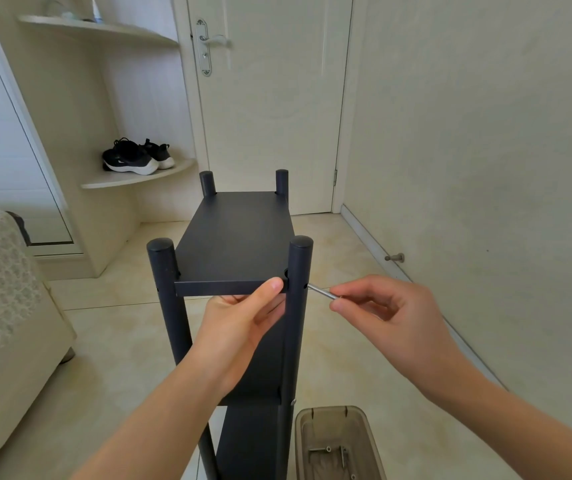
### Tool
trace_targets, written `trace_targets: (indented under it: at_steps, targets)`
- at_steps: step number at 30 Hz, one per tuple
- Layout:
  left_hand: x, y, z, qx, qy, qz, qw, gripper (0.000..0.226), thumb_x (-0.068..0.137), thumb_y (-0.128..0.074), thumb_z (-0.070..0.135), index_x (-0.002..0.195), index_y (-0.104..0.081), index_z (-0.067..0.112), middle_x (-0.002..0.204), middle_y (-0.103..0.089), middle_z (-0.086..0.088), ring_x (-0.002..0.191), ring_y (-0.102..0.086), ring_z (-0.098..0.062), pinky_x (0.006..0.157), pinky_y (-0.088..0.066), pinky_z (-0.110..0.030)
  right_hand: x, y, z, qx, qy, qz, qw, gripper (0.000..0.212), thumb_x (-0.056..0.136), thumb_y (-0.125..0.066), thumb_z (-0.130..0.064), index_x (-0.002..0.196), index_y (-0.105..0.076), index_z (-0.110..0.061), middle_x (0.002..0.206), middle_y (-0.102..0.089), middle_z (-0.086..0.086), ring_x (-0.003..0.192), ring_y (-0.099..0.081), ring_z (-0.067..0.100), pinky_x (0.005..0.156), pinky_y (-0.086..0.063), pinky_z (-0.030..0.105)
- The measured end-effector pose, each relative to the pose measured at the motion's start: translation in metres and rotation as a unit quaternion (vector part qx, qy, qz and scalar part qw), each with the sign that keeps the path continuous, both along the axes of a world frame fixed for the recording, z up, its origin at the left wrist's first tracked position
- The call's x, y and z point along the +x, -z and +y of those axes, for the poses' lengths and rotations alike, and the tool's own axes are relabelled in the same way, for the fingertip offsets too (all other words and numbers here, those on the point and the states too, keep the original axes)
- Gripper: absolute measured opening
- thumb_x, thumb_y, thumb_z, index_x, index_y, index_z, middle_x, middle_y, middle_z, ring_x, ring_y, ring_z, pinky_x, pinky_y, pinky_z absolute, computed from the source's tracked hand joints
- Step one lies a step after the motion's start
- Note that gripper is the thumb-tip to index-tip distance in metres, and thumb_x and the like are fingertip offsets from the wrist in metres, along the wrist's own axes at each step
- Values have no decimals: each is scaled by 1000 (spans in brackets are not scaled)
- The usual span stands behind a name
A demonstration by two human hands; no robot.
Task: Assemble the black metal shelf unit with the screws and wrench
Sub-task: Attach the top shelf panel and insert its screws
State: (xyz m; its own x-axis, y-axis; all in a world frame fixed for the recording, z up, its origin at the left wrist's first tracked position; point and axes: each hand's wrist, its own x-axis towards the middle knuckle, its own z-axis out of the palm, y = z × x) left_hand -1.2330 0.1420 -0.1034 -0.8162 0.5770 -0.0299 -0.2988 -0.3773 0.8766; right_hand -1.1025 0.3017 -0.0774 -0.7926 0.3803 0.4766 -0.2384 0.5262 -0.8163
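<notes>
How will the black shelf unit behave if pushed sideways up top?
Probably tippy: the shelf unit looks tall and narrow, and the left hand grips its top shelf's front edge. Likely stiff: flat metal panels between round posts. Force on the wrench from the right hand could rock it.

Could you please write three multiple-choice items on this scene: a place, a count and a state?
1. Where is the tip of the slim silver metal wrench? A) on the flat black metal top panel B) at a hole in the near right round black post C) in the left hand
2. How many post tops stand above the panel? A) two B) three C) four
3. What is the left hand doing? A) hanging idle B) pressing flat on the panel's top C) gripping the panel's front edge
Key: B, the wrench in the right hand meets the post's hole; C, one top shows per corner; C, thumb on the edge, fingers below.
</notes>
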Motion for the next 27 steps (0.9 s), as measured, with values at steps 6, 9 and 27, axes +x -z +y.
trace_targets:
  at_steps: [6,9,27]
  targets:
    - [2,-1,1,11,1,5,1000,39,62,-84,29,95,-81,8,113,-74,-18,109,-71,-28,91,-58,-35,0,1,-1,-9,-3,-1,1000,19,82,-76,-15,88,-77,-33,86,-75,-14,86,-70,6,82,-53,14]
    - [2,-1,2,8,-7,0,1000,40,60,-84,30,93,-81,9,111,-74,-17,108,-72,-28,91,-58,-35,-1,1,-3,-8,-1,-1,1000,19,81,-77,-15,88,-76,-33,87,-75,-14,86,-70,5,82,-53,14]
    - [4,-2,1,15,-10,-5,1000,39,64,-82,27,96,-80,6,110,-74,-18,106,-72,-27,85,-60,-32,-1,1,-6,33,15,-9,999,16,81,-75,-21,93,-76,-32,86,-73,-19,89,-69,1,87,-52,16]
